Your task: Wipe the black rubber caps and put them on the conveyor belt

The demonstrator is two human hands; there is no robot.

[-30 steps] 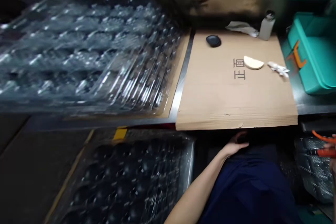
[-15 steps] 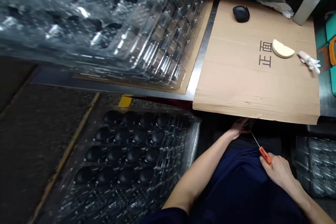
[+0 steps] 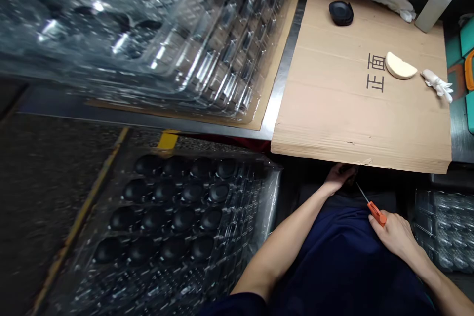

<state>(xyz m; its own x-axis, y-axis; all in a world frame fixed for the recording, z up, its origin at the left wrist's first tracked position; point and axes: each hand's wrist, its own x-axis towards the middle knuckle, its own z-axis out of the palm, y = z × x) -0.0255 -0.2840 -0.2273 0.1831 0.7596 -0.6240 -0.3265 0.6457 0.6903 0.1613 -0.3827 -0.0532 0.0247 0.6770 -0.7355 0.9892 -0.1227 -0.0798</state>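
My right hand (image 3: 394, 232) is closed round an orange-handled tool (image 3: 376, 213) over my lap; its thin metal tip points up and left toward my left hand. My left hand (image 3: 339, 177) sits just under the front edge of the cardboard sheet (image 3: 333, 103), fingers curled on a small dark thing I cannot make out, partly hidden by the cardboard. My lap is covered in dark blue cloth (image 3: 340, 261).
A stack of clear plastic trays (image 3: 140, 34) lies on the bench at left. More trays holding black round parts (image 3: 174, 207) stand on the floor at lower left. On the cardboard: a black part (image 3: 340, 12), a cream wedge (image 3: 399, 66), a white rag (image 3: 437, 83), a bottle (image 3: 437, 2).
The view tilted down and left a second ago, then steadied. My right hand came in from the right edge with the orange tool to my lap, its tip close to my left hand.
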